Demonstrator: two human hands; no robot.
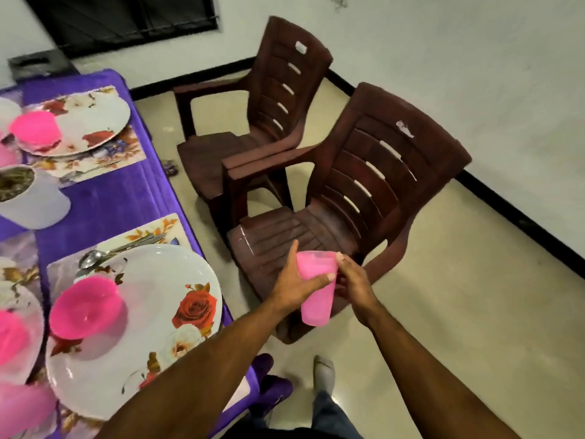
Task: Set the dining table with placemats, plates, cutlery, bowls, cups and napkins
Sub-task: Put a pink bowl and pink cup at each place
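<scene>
A home dining room was shown. A table point(126, 198) was covered with a purple cloth, and floral placemats point(104, 160), flowered plates point(148, 315) and pink bowls point(85, 307) were laid on it. Two brown plastic armchairs point(364, 198) were set beside it on a pale tiled floor point(459, 312), with white walls point(459, 74) and a dark window point(126, 17) behind.

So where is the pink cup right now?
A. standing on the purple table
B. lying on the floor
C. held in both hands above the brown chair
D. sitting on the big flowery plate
C: the pink cup is gripped by the left hand and the right hand over the seat of the near brown chair, off to the side of the purple table.
</scene>
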